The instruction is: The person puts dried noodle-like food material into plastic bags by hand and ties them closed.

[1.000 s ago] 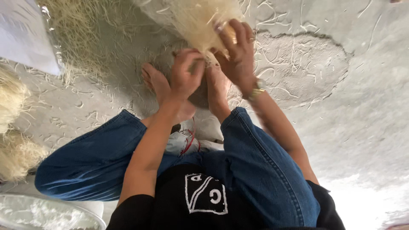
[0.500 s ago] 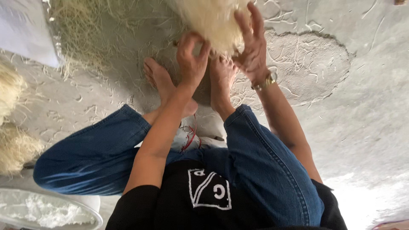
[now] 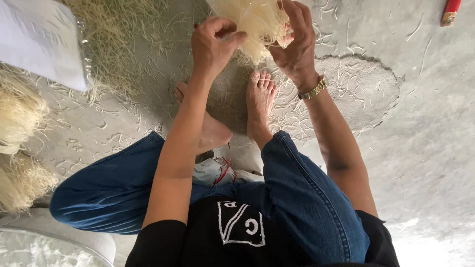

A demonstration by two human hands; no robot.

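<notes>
I sit on a grey concrete floor in blue jeans with bare feet (image 3: 260,101) out in front. Both my hands are raised at the top of the view around a pale yellow bundle of thin dry noodle-like strands (image 3: 255,22). My left hand (image 3: 213,44) pinches the bundle's lower left side. My right hand (image 3: 297,42), with a gold watch on its wrist, grips its right side. The top of the bundle is cut off by the frame.
Loose strands litter the floor (image 3: 420,148), thick at upper left (image 3: 118,44). More pale bundles (image 3: 20,123) lie at the left edge by a white sack (image 3: 39,39). A red object (image 3: 450,12) lies top right. A clear plastic bag (image 3: 39,247) sits bottom left.
Both hands lifted the bundle up and away from my feet, so my feet now show fully below it. My left hand shifted from under the bundle to its side.
</notes>
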